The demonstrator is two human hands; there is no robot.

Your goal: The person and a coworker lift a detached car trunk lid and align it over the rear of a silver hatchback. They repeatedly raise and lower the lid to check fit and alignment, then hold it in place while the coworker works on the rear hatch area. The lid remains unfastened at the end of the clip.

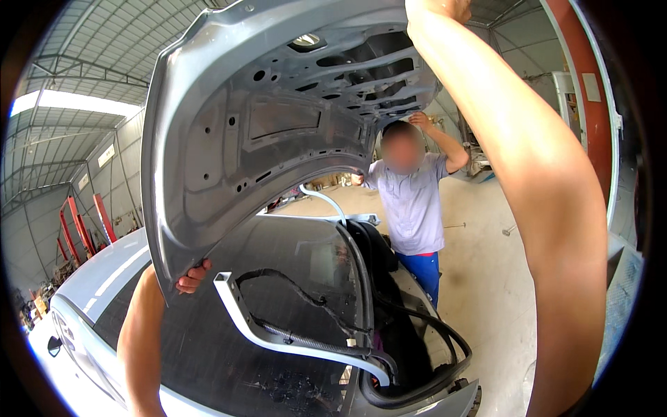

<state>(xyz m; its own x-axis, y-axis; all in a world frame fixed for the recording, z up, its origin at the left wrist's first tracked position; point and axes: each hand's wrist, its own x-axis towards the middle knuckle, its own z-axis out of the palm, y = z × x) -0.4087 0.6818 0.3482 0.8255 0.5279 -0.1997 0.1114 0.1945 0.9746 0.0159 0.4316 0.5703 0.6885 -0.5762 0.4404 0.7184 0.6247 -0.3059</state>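
Observation:
A large grey car trunk lid (pixel 208 132) is held up tilted, with its pressed, hole-studded inner side facing me. My left hand (pixel 192 278) is closed round its lower left edge, the fingers showing on the inner side. High at the upper edge, my right hand (pixel 445 7) grips the lid; the frame partly cuts it off. Under the lid lies the car's dark rear window (pixel 278 243). A pale curved hinge arm (pixel 260 337) rises from the trunk opening, with a black wiring harness (pixel 299 288) along it. A second hinge arm (pixel 326 198) stands farther off.
A co-worker (pixel 413 201) in a light shirt and blue trousers stands across the trunk, hands raised at the lid's far edge. A black rubber seal (pixel 451 340) loops loosely out of the trunk opening. Red lift posts (pixel 80 222) stand at the far left, and a red column (pixel 590 83) at right.

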